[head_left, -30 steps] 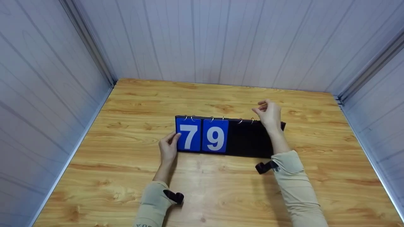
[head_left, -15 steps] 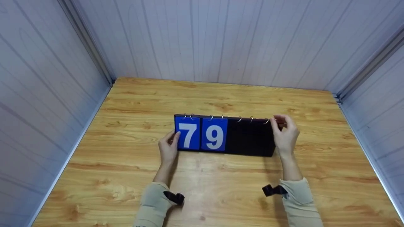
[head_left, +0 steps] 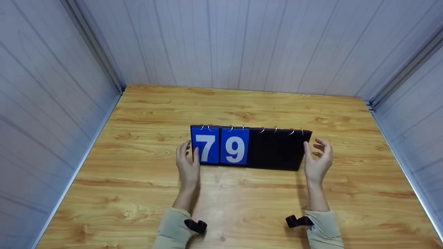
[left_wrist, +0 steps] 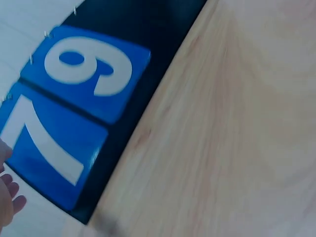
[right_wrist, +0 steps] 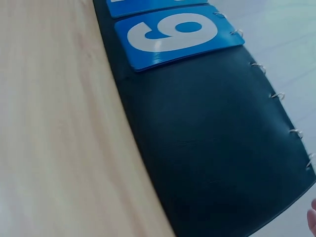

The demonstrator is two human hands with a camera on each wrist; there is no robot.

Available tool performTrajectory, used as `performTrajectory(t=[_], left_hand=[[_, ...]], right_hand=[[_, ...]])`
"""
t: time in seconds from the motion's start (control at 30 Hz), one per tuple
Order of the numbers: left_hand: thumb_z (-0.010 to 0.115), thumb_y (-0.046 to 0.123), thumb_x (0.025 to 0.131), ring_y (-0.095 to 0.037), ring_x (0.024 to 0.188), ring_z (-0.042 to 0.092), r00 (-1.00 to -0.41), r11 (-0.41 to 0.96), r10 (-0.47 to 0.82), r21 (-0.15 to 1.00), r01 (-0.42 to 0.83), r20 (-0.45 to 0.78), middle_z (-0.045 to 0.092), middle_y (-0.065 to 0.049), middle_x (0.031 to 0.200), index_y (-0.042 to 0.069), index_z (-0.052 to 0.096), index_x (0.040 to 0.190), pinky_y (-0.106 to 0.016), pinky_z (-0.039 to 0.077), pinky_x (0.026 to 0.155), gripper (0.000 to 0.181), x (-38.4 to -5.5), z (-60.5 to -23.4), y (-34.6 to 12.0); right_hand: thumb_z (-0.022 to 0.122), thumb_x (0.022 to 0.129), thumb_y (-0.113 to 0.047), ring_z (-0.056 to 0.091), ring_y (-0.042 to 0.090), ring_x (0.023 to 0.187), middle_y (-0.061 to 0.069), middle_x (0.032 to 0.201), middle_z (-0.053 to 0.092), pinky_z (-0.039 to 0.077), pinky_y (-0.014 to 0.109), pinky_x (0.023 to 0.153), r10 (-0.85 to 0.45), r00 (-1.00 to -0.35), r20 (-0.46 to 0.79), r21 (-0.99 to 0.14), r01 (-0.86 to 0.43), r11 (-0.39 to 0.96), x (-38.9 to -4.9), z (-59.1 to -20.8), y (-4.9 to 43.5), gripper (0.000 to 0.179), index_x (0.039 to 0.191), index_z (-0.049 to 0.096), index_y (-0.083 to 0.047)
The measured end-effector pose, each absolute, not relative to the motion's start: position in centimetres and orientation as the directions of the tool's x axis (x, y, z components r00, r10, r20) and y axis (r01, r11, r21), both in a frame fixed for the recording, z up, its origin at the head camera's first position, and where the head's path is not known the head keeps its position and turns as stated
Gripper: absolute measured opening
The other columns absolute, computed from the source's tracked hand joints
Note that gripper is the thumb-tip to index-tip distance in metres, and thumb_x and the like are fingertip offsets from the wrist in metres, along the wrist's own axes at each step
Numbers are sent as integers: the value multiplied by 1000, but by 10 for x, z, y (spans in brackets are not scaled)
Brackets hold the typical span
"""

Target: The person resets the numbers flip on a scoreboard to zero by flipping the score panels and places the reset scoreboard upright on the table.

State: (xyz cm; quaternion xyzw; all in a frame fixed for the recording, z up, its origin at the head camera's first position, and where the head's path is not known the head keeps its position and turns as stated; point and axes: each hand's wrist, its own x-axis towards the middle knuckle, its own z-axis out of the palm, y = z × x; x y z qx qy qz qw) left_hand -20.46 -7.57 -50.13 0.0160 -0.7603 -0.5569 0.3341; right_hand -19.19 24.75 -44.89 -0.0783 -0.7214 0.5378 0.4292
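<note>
A black flip scoreboard (head_left: 275, 150) stands tilted on the wooden table, metal rings along its top edge. On its left half hang two blue number cards, a white 7 (head_left: 211, 157) and a white 9 (head_left: 226, 135); the right half is bare black. My left hand (head_left: 188, 171) is at the board's left edge, thumb in front of the 7 card and loosely bent fingers beyond the side. At the right edge is my right hand (head_left: 316, 167), thumb tip near the board and fingers spread. Whether the thumbs touch the board I cannot tell. Only fingertips (right_wrist: 312, 217) show in the right wrist view.
The wood-grain tabletop (head_left: 242, 204) surrounds the scoreboard. Pale panelled walls (head_left: 228, 45) rise behind it and at both sides. A black wrist camera (head_left: 196, 226) is worn on the left sleeve, another camera (head_left: 297, 221) on the right.
My right hand has moved from above the board's rings down to its right edge, uncovering the right end. My left hand has loosened, its fingers now spread beside the left edge.
</note>
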Motion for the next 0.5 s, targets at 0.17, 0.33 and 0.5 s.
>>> performTrajectory(t=[0.17,0.33,0.5], left_hand=[[60,1,83,-29,92,51,-739,357,-365,818,451,567,54,-18,99,-7,55,104,-41,43,80,23,-196,-493,-60],[62,0,81,-32,88,52,-753,335,-312,809,483,579,55,-20,96,-7,55,104,-43,44,75,25,-190,-490,-43],[65,7,80,-26,89,53,-786,331,-270,820,467,556,56,-18,96,-6,55,106,-42,44,75,30,-189,-491,-31]], right_hand=[[73,72,-7,49,22,88,11,102,54,39,27,68,613,-646,455,-889,-293,351,-202,-480,255,47,109,49,9],[79,65,-13,49,17,86,9,102,56,38,20,66,622,-669,407,-912,-258,320,-211,-506,260,53,107,51,2],[81,63,-16,51,13,83,8,99,56,40,15,64,607,-710,357,-933,-241,268,-216,-522,262,54,106,51,-3]])
